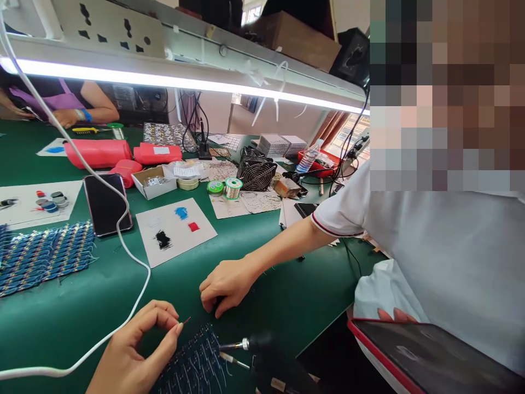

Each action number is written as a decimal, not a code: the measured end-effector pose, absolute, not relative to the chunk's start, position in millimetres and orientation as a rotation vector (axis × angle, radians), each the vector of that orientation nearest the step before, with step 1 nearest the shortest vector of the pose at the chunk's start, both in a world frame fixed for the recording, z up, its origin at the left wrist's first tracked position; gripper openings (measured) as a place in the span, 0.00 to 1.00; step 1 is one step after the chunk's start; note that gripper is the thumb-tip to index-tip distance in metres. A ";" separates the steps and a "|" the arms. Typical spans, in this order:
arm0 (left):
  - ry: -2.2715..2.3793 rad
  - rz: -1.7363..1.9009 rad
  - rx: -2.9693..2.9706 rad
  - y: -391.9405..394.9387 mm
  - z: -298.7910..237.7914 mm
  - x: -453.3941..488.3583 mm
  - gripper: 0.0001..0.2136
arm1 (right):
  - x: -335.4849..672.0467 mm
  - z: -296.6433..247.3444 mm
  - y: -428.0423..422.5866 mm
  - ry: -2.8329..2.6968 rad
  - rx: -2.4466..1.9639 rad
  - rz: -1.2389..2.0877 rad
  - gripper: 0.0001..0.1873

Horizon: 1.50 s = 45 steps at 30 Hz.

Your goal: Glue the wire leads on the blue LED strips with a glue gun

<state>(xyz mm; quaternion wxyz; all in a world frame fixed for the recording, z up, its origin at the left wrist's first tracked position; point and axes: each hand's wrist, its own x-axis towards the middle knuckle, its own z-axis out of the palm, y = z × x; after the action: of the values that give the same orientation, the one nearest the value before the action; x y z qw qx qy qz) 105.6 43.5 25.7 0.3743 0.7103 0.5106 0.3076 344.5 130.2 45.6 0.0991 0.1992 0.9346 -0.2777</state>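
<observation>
Left hand is pinching a thin red wire above the circuit mat; right hand is sitting out of frame. The soldering iron, pointing close, is probably endangering those fingers

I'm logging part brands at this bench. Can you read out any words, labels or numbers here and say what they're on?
No text can be read.
White label on the red case: too blurred.
Sticker on the open white box: too small.
Printed packet behind the box: print too small.
Water bottle label: blurred.
Solder spool: no legible marking.
Dark phone screen: blank.
</observation>
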 end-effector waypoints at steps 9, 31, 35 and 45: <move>1.301 0.781 1.826 41.5 31.0 109.0 0.12 | 341.0 43.2 133.4 2.769 0.512 -0.739 0.04; 1.298 0.789 1.826 42.3 26.2 106.8 0.12 | 325.3 50.0 130.4 2.789 0.563 -0.696 0.14; 1.296 0.772 1.816 41.7 26.6 107.3 0.12 | 325.0 50.6 129.4 2.792 0.591 -0.698 0.14; 1.289 0.772 1.782 42.1 28.4 108.9 0.12 | 319.5 36.6 134.7 2.689 0.708 -0.763 0.07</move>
<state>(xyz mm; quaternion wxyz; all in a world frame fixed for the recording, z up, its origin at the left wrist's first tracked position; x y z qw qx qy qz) 108.9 42.1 28.4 0.3942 0.7026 0.5083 0.3044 319.5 134.7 36.6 0.1288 0.2434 0.9248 -0.2624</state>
